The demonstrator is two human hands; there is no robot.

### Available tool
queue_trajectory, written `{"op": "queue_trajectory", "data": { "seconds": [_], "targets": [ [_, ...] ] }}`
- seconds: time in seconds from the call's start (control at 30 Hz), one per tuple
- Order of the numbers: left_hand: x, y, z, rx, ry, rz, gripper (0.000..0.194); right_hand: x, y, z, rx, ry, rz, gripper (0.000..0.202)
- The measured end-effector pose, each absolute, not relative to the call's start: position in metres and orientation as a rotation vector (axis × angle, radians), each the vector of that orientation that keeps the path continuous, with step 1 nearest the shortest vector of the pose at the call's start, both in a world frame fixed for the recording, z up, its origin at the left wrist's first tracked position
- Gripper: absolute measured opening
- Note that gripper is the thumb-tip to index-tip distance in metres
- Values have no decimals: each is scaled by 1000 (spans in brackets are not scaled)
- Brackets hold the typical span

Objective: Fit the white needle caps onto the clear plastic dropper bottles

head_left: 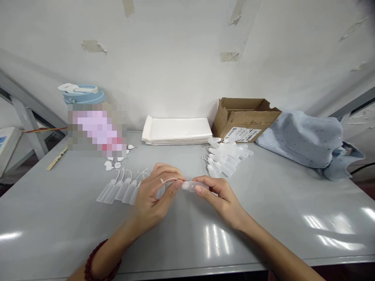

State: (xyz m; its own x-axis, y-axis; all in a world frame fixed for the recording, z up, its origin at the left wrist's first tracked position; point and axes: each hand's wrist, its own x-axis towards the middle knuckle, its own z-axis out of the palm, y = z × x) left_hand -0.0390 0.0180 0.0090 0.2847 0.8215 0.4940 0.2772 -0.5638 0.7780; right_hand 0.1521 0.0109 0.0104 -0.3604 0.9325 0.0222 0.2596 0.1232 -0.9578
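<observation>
Grey tabletop [187, 242] with a small squeeze bottle [191, 186] held between two hands

Taped scraps [230, 57] mark the white wall [181, 70] behind. The translucent squeeze bottle lies on its side over the table's middle. The right hand [224, 197] pinches its body between thumb and forefinger; the left hand [158, 195] has thumb and forefinger pressed together at the capped end, where a thin white strap [168, 180] sticks out. Whether they grip strap or cap, I cannot tell. The left hand also blocks part of a row of similar bottles [113, 192]; loose white caps [117, 165] lie beyond, near a pixelated patch under a blue lid [84, 95]. Farther back sit stacked white packets [177, 128] and an open cardboard box [244, 125], a heap of bottles [224, 158] just before it, and speckled blue fabric [299, 136] to its right
</observation>
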Motion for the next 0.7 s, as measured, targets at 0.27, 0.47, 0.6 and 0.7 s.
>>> {"op": "queue_trajectory", "data": {
  "seconds": [0.27,0.47,0.6,0.7],
  "targets": [
    [-42,23,8,2025,1087,865,15,154,11,7,-1123,-1780,1193,24],
    [-34,20,-1,2300,893,1141,13,151,12,7,-1184,-1546,1457,28],
    [-44,30,0,2331,1069,1088,15,161,19,8,-1232,-1441,1313,26],
    [-80,49,0,2248,1599,1007,21,180,30,9,-1362,-1390,759,25]
  ]
}}
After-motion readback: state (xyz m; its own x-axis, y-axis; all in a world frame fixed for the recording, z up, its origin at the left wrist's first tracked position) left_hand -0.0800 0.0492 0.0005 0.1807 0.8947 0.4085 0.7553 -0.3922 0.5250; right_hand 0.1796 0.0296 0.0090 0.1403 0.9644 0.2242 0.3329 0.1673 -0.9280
